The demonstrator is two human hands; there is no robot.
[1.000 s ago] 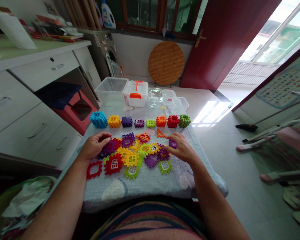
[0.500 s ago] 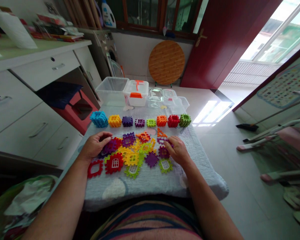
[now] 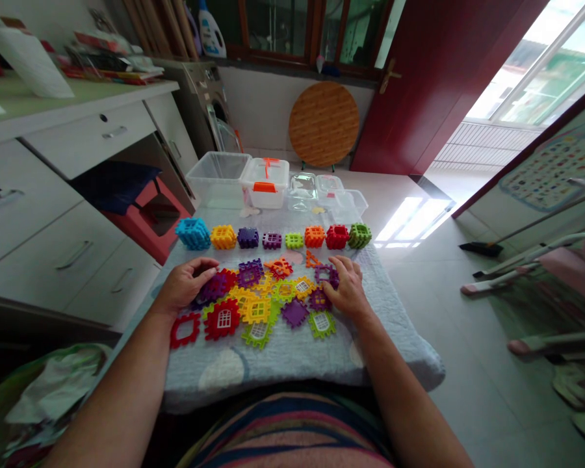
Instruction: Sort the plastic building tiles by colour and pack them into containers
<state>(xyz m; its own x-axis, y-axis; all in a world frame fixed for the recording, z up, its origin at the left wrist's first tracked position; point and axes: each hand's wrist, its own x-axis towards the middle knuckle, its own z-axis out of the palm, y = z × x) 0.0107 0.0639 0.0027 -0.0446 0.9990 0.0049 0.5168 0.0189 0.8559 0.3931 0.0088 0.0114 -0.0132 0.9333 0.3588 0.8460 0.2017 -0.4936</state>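
Toothed plastic building panels lie in a loose, overlapping pile on the cloth-covered table. My right hand (image 3: 350,289) is at the pile's right side, thumb and fingers about the edges of a purple square panel with an open middle (image 3: 325,274). Just below it is another purple panel with a window grid (image 3: 319,299). My left hand (image 3: 188,286) rests at the left edge, fingers curved and thumb apart, beside purple and red panels (image 3: 217,285). Nearer me lie a red panel with a white window (image 3: 223,318), a yellow panel (image 3: 256,310) and a solid purple panel (image 3: 295,313).
Behind the pile runs a row of panel stacks sorted by colour, from blue (image 3: 193,234) to green (image 3: 359,235). Clear plastic boxes (image 3: 219,185) stand at the far edge, one with an orange-latched lid (image 3: 266,187). A red stool (image 3: 158,214) is left of the table (image 3: 292,364).
My right hand has shifted slightly right, and the purple open-middled panel now shows its face. A tilted yellow panel beside it now lies flat with a white window showing. My left hand stays put.
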